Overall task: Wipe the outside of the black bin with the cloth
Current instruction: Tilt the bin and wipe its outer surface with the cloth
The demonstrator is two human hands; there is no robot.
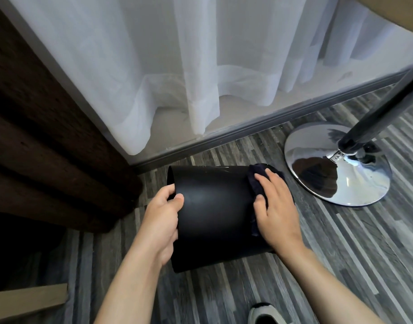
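left hand (162,222) grip clamped on black bin (215,213) rim at 9 o'clock side, thumb on outer wall, fingers curled inside. right hand (274,211) flat, fingers spread, pressing dark cloth (255,183) onto bin wall near base end, 3 o'clock side. bin on its side, mid-frame, over grey striped floor (341,253) — chrome stand base (336,164) at 2 o'clock, white curtain (177,66) at 12, shoe (264,314) at 6.

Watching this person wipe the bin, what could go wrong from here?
The black bin is tipped sideways, steadied only by the left hand gripping its rim, so it might slip or roll. The right hand, pressing the cloth, works near the chrome stand base and could knock it.
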